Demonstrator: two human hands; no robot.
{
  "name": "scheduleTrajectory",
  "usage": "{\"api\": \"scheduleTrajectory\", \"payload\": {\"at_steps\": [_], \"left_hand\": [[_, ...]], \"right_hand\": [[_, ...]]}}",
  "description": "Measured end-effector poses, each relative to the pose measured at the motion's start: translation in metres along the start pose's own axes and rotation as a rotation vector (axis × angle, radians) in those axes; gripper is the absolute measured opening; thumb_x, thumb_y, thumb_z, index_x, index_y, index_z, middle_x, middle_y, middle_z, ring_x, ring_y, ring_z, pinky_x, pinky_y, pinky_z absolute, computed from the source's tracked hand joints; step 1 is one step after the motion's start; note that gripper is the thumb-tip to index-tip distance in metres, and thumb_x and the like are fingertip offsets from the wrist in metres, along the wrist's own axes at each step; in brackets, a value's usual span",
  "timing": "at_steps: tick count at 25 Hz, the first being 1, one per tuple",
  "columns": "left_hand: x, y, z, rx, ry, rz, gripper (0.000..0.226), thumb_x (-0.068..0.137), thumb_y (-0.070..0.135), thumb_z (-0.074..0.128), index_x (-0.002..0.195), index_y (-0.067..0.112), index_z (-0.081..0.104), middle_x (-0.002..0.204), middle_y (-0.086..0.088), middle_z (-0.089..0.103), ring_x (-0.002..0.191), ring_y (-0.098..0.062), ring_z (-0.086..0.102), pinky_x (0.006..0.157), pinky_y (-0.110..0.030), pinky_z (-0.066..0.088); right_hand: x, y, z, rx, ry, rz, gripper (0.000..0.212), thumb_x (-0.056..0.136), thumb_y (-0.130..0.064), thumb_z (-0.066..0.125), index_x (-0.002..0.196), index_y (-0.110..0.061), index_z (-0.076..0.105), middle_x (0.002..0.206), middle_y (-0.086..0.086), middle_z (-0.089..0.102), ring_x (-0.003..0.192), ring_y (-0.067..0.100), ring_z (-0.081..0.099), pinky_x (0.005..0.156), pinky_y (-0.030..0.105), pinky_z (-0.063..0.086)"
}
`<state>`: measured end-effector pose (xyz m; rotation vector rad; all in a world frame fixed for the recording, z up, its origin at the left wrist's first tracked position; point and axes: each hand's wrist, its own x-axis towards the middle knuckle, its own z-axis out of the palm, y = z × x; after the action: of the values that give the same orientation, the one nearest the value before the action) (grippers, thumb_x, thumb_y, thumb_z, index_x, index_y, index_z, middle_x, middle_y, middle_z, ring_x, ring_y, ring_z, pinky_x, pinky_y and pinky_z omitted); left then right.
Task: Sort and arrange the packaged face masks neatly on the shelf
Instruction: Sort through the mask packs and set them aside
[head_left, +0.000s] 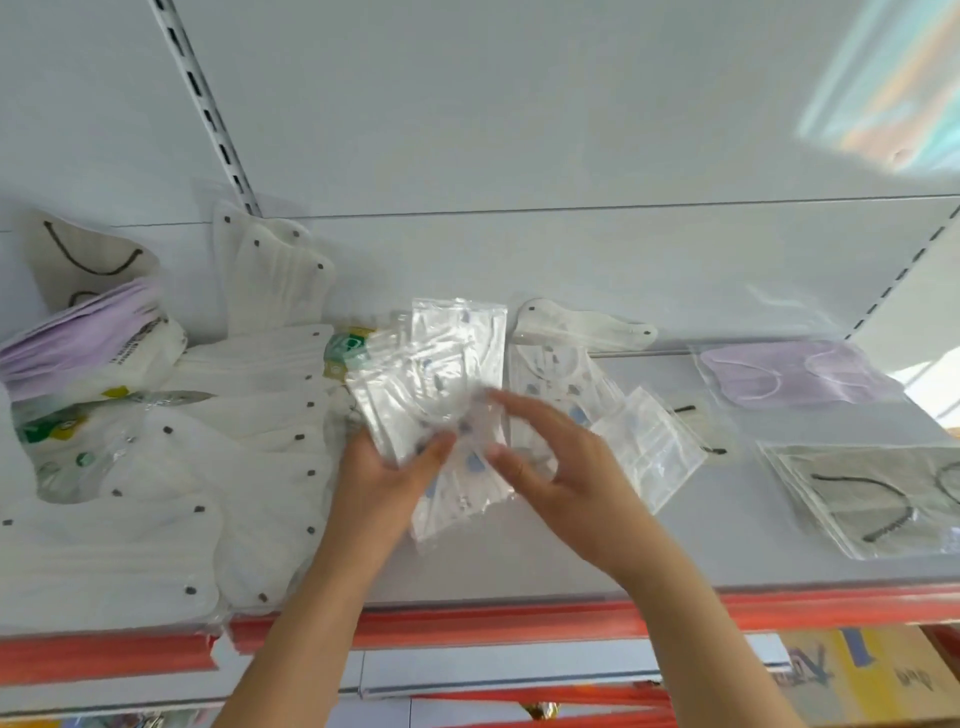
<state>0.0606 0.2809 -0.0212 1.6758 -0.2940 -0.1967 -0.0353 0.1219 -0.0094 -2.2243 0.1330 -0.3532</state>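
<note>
While both grips clutch fanned mask pkts (447, 384), L grip (387, 473), R grip (540, 457), prints blurred

white slotted metal upright (208, 111) on the back panel | red-orange price strip (467, 623) along the front edge | yellow cardboard box (878, 670) below, lower right | coloured light reflection (893, 88) upper right

A heap of masks (156, 467) is lying at the shelf's (519, 561) left end. Both hands are holding a fan of packets (441, 379) mid-shelf, more packets (597, 410) lying just right, two stacks (852, 488) sitting far right.
</note>
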Motion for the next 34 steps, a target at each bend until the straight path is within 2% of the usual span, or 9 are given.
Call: {"api": "scheduleTrajectory", "payload": {"at_steps": [3, 5, 9, 13, 16, 19, 23, 29, 34], "left_hand": [[0.003, 0.001, -0.007, -0.101, 0.073, -0.038, 0.028, 0.086, 0.014, 0.079, 0.110, 0.026, 0.071, 0.100, 0.007, 0.079, 0.097, -0.012, 0.075, 0.086, -0.037, 0.057], [0.004, 0.003, -0.007, -0.126, 0.054, -0.070, 0.027, 0.087, 0.015, 0.076, 0.110, 0.027, 0.070, 0.100, 0.011, 0.078, 0.098, -0.009, 0.074, 0.089, -0.034, 0.056], [0.006, 0.003, 0.001, -0.220, 0.031, -0.201, 0.028, 0.089, 0.014, 0.073, 0.112, 0.031, 0.069, 0.110, 0.008, 0.077, 0.104, -0.013, 0.072, 0.098, -0.045, 0.055], [-0.001, 0.013, 0.007, -0.469, -0.057, -0.271, 0.040, 0.094, 0.007, 0.063, 0.128, 0.029, 0.063, 0.118, 0.004, 0.075, 0.107, -0.017, 0.072, 0.089, -0.041, 0.057], [-0.012, 0.015, 0.023, -0.587, -0.116, -0.312, 0.037, 0.100, 0.014, 0.055, 0.134, 0.029, 0.059, 0.123, 0.003, 0.073, 0.112, -0.017, 0.071, 0.088, -0.040, 0.057], [-0.022, 0.019, 0.033, -0.679, -0.204, -0.299, 0.041, 0.102, 0.037, 0.046, 0.139, 0.024, 0.055, 0.131, -0.004, 0.069, 0.120, -0.022, 0.067, 0.098, -0.043, 0.053], [-0.023, 0.014, 0.026, -0.596, -0.148, -0.132, 0.045, 0.090, 0.024, 0.071, 0.134, 0.020, 0.061, 0.126, -0.010, 0.071, 0.119, -0.030, 0.067, 0.099, -0.051, 0.054], [-0.012, 0.011, -0.012, -0.184, -0.208, 0.066, 0.057, 0.076, 0.017, 0.085, 0.128, 0.024, 0.064, 0.119, -0.001, 0.074, 0.111, -0.019, 0.071, 0.083, -0.029, 0.059], [-0.021, 0.004, -0.013, -0.023, -0.138, 0.134, 0.048, 0.083, 0.016, 0.081, 0.126, 0.027, 0.064, 0.115, 0.006, 0.075, 0.110, -0.012, 0.070, 0.087, -0.029, 0.058]], "right_hand": [[-0.012, 0.019, -0.031, -0.505, 0.020, 0.299, 0.114, 0.074, -0.078, 0.057, 0.158, -0.026, 0.001, 0.165, -0.001, 0.011, 0.151, 0.022, 0.013, 0.122, 0.040, 0.018], [-0.023, 0.033, -0.045, -0.720, -0.166, 0.539, 0.113, 0.075, -0.067, 0.067, 0.156, -0.018, 0.006, 0.159, 0.009, 0.024, 0.144, 0.033, 0.027, 0.114, 0.042, 0.030], [-0.021, 0.029, -0.060, -0.417, 0.242, 0.499, 0.018, 0.088, -0.023, 0.061, 0.099, -0.010, 0.055, 0.075, 0.003, 0.058, 0.069, 0.022, 0.055, 0.058, 0.036, 0.039], [-0.020, -0.003, -0.076, 0.299, 0.782, 0.325, 0.006, 0.093, -0.022, 0.060, 0.096, -0.017, 0.059, 0.082, 0.004, 0.067, 0.079, 0.026, 0.064, 0.066, 0.029, 0.049], [-0.011, -0.021, -0.042, 0.982, 0.611, 0.254, 0.021, 0.089, -0.015, 0.063, 0.109, -0.022, 0.061, 0.105, 0.003, 0.074, 0.100, 0.023, 0.071, 0.089, 0.042, 0.057], [-0.007, -0.026, 0.004, 0.729, 0.528, 0.391, 0.019, 0.076, -0.028, 0.065, 0.095, -0.029, 0.062, 0.092, 0.006, 0.071, 0.087, 0.024, 0.069, 0.085, 0.050, 0.057], [-0.015, -0.025, 0.020, 0.327, 0.398, 0.356, 0.005, 0.089, -0.025, 0.067, 0.089, -0.021, 0.064, 0.088, -0.001, 0.065, 0.075, 0.009, 0.061, 0.064, 0.016, 0.046], [0.002, -0.020, -0.002, 0.263, 0.168, 0.148, 0.102, 0.072, -0.063, 0.074, 0.153, -0.038, 0.018, 0.150, -0.022, 0.037, 0.139, -0.003, 0.034, 0.115, 0.028, 0.032], [0.005, -0.023, 0.001, 0.441, -0.073, -0.002, 0.074, 0.090, -0.054, 0.060, 0.153, -0.034, 0.027, 0.144, -0.020, 0.050, 0.134, -0.005, 0.043, 0.113, 0.027, 0.037]]}}
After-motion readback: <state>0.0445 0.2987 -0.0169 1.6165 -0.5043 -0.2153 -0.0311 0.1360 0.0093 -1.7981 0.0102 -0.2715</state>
